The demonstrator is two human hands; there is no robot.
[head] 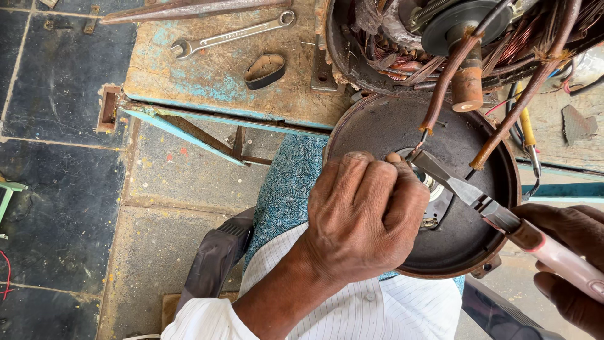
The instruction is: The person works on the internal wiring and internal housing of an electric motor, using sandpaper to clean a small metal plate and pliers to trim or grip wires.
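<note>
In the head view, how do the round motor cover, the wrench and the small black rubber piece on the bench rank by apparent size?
1. Motor cover: largest, though it is nearer the camera.
2. Wrench.
3. Rubber piece: smallest.
The wrench and the rubber piece lie on the same bench, so their order is sure.

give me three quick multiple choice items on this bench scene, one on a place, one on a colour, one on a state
1. Where does the wrench lie?
A. on the wooden bench top
B. on the tiled floor
C. inside the round cover

2. What colour is the handle of the tool in the right hand?
A. green
B. pink and white
C. black

3. How is the left hand set?
A. flat and open
B. closed in a fist over the round metal cover
C. resting on the floor

Answers:
1 A, it lies on the worn bench near its far edge.
2 B, the handle is pale with a pink band.
3 B, the fingers are curled tight.
</note>
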